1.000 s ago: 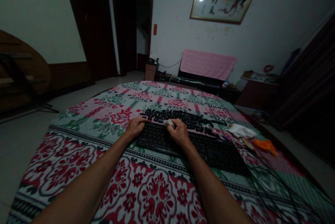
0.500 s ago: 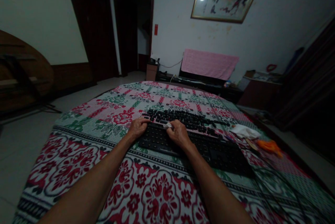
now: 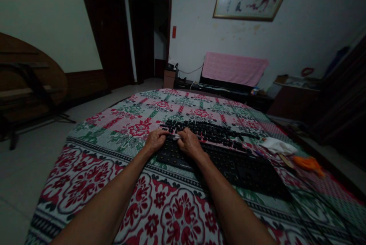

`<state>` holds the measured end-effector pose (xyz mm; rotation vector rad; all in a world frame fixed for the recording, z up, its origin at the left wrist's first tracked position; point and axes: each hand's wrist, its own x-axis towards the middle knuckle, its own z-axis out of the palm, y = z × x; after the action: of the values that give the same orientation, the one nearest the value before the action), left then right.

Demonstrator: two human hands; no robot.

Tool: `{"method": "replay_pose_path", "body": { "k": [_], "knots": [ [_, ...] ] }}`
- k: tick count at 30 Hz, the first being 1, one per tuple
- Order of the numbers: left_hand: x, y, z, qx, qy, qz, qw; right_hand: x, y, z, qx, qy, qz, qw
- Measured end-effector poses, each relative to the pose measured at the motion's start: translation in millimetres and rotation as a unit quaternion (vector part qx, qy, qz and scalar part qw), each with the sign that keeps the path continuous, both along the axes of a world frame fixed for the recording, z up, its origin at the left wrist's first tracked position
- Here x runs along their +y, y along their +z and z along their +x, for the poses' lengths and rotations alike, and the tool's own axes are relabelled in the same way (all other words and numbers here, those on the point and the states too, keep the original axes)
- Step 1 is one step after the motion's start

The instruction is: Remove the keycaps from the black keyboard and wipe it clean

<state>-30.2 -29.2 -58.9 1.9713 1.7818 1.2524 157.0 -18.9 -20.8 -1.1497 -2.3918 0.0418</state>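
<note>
A black keyboard (image 3: pixel 257 172) with its keycaps off lies on the patterned bedspread, rows of small round key seats showing. At its far left corner, my left hand (image 3: pixel 156 140) is closed on the edge, index finger stretched along it. My right hand (image 3: pixel 189 145) pinches a small white tissue (image 3: pixel 176 137) against the keyboard's far edge, just right of my left hand. Many loose black keycaps (image 3: pixel 211 128) lie in rows right behind the keyboard. My right hand and forearm cover part of its left half.
A crumpled white cloth (image 3: pixel 278 146) and an orange cloth (image 3: pixel 309 165) lie to the right of the keyboard. Dark cables (image 3: pixel 317 195) run over the bedspread (image 3: pixel 137 128) at the right. Beyond the far edge, a pink towel (image 3: pixel 234 68) covers something on a low stand.
My right hand has slid left along the keyboard's far edge with the tissue, closer to my left hand. My left hand keeps its place on the corner. The view has shifted slightly.
</note>
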Motion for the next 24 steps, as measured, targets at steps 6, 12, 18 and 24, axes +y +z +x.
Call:
{"method": "replay_pose_path", "body": {
  "k": [6,12,18,24],
  "knots": [
    [0,0.9,1,0.007,0.014,-0.014,1.000,5,6.7,16,0.044,-0.094,-0.014,0.995],
    [-2,3.3,2,0.017,0.003,-0.015,1.000,1,1.4,9,0.052,0.005,-0.003,0.999],
    [-3,4.7,2,0.017,0.003,-0.021,1.000,-4,2.3,1,-0.003,-0.016,-0.002,1.000],
    [-4,5.2,2,0.004,0.004,-0.014,1.000,-3,7.2,9,0.008,-0.092,-0.017,0.996]
  ]
}}
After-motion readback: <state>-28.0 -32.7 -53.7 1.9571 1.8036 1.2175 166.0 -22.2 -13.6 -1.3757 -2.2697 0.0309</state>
